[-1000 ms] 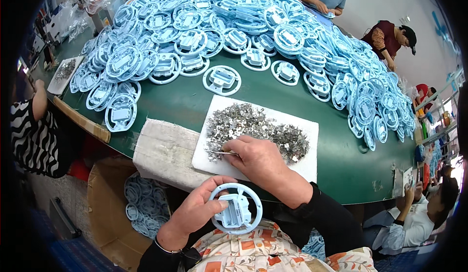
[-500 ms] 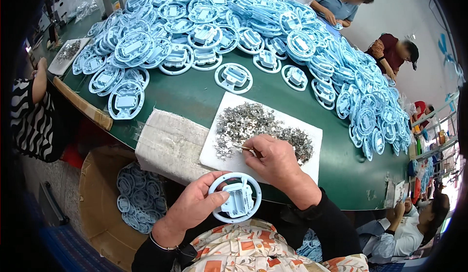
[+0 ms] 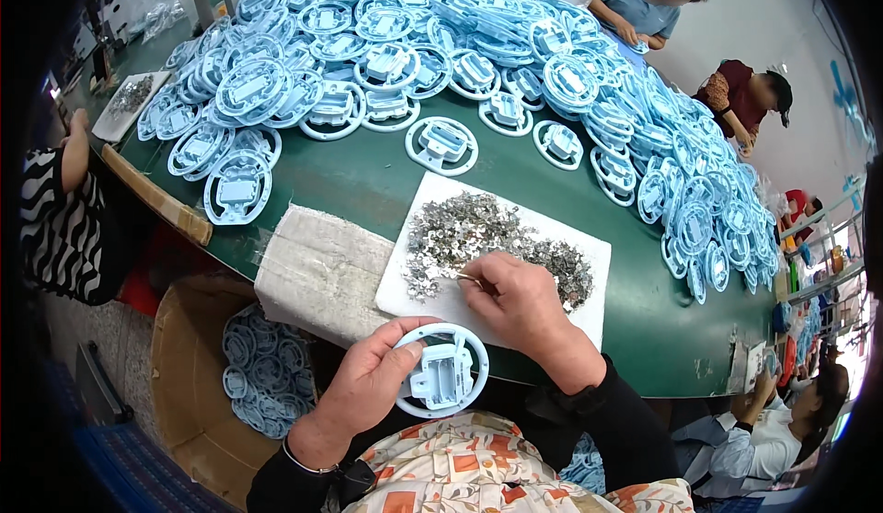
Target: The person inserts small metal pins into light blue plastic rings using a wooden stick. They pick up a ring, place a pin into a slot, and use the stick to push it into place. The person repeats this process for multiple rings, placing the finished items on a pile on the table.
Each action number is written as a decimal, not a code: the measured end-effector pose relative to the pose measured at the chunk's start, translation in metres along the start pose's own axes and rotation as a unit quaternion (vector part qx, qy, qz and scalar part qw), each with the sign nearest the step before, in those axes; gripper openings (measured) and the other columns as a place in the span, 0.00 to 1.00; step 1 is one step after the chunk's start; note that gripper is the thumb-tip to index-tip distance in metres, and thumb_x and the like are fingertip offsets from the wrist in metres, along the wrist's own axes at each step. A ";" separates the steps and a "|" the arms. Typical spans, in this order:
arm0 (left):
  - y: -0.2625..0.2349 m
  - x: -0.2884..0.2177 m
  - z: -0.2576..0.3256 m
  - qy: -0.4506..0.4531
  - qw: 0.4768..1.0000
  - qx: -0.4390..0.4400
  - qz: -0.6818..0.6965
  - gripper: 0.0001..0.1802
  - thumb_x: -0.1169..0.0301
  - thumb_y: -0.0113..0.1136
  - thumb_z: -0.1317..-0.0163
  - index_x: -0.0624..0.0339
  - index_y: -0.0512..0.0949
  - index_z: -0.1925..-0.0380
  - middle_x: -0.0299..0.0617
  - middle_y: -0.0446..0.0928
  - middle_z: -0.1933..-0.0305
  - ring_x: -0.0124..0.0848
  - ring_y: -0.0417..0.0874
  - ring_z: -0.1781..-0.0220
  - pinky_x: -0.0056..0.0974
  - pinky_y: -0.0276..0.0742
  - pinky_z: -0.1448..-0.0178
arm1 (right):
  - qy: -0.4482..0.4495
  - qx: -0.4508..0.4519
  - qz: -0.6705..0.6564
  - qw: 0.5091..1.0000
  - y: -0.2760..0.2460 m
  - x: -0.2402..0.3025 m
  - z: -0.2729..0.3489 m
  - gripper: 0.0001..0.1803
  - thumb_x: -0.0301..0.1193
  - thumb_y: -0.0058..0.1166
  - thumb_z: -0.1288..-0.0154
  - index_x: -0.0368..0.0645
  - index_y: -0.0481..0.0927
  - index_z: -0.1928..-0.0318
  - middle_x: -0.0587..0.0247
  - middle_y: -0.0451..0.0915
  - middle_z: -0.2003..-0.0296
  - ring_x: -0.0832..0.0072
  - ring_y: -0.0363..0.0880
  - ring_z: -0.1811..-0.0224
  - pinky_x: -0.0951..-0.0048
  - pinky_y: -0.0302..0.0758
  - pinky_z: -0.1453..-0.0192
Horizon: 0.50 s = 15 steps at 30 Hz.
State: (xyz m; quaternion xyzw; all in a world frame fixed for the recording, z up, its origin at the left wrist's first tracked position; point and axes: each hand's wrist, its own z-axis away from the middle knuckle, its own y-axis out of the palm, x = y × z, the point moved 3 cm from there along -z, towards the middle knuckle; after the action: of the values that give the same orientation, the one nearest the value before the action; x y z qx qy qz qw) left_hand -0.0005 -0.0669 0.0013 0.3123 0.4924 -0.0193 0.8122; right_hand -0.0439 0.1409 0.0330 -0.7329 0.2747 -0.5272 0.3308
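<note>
Blue ring part [image 3: 442, 370] in left hand [image 3: 368, 386], below right hand [image 3: 517, 298].

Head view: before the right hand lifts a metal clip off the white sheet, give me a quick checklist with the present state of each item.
1. Left hand grips the blue ring part by its rim: ok.
2. Ring part's centre block faces up, uncovered: ok.
3. Right hand is over the white sheet, fingertips at the pile of metal clips: ok.
4. Only one clip pinched: cannot tell, too small.
5. Clips stay on the sheet: ok.
6. Cardboard box of ring parts is beside the left hand: ok.
</note>
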 end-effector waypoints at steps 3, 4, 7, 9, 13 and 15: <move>0.003 -0.004 -0.009 0.012 1.000 0.008 -0.026 0.20 0.73 0.48 0.22 0.73 0.72 0.36 0.44 0.83 0.46 0.24 0.84 0.49 0.31 0.81 0.43 | 0.136 0.017 -0.178 0.974 -0.017 -0.001 0.005 0.04 0.24 0.65 0.35 0.36 0.84 0.65 0.73 0.79 0.74 0.89 0.69 0.72 0.81 0.68 0.69; 0.005 -0.005 -0.012 0.009 0.999 0.015 -0.038 0.20 0.72 0.48 0.21 0.73 0.72 0.36 0.44 0.83 0.46 0.24 0.84 0.49 0.31 0.81 0.43 | 0.155 0.022 -0.220 0.963 -0.023 0.000 0.009 0.04 0.24 0.65 0.36 0.36 0.84 0.66 0.74 0.79 0.74 0.89 0.69 0.72 0.81 0.67 0.69; 0.022 -0.009 -0.024 0.028 0.995 0.040 -0.092 0.19 0.71 0.49 0.20 0.73 0.75 0.38 0.42 0.83 0.47 0.23 0.83 0.50 0.31 0.81 0.45 | 0.162 0.032 -0.271 0.948 -0.042 -0.002 0.024 0.05 0.25 0.66 0.35 0.35 0.85 0.65 0.77 0.78 0.75 0.90 0.67 0.74 0.82 0.67 0.70; 0.031 -0.011 -0.036 0.076 0.982 0.062 -0.160 0.18 0.71 0.49 0.20 0.72 0.76 0.39 0.41 0.83 0.48 0.23 0.83 0.51 0.30 0.81 0.46 | 0.165 0.052 -0.278 0.945 -0.052 0.002 0.032 0.05 0.24 0.67 0.36 0.35 0.85 0.65 0.77 0.79 0.75 0.90 0.67 0.74 0.82 0.67 0.70; 0.044 -0.020 -0.056 0.097 0.925 0.060 -0.363 0.17 0.70 0.51 0.22 0.72 0.76 0.41 0.48 0.86 0.60 0.28 0.86 0.60 0.36 0.81 0.55 | 0.123 0.064 -0.162 0.977 -0.058 0.003 0.044 0.05 0.24 0.68 0.38 0.36 0.85 0.65 0.70 0.80 0.77 0.87 0.73 0.75 0.80 0.72 0.70; 0.046 -0.015 -0.062 0.128 0.910 0.033 -0.394 0.16 0.70 0.52 0.23 0.72 0.77 0.44 0.52 0.85 0.62 0.35 0.87 0.61 0.39 0.81 0.57 | 0.117 0.068 -0.138 0.981 -0.059 0.002 0.045 0.06 0.25 0.69 0.40 0.37 0.84 0.65 0.64 0.81 0.77 0.81 0.78 0.76 0.76 0.76 0.70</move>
State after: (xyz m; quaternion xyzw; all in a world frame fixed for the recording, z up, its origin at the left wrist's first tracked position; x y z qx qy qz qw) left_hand -0.0414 -0.0019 0.0159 0.1190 0.6743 -0.3138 0.6578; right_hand 0.0033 0.1849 0.0694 -0.6729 0.1714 -0.6671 0.2700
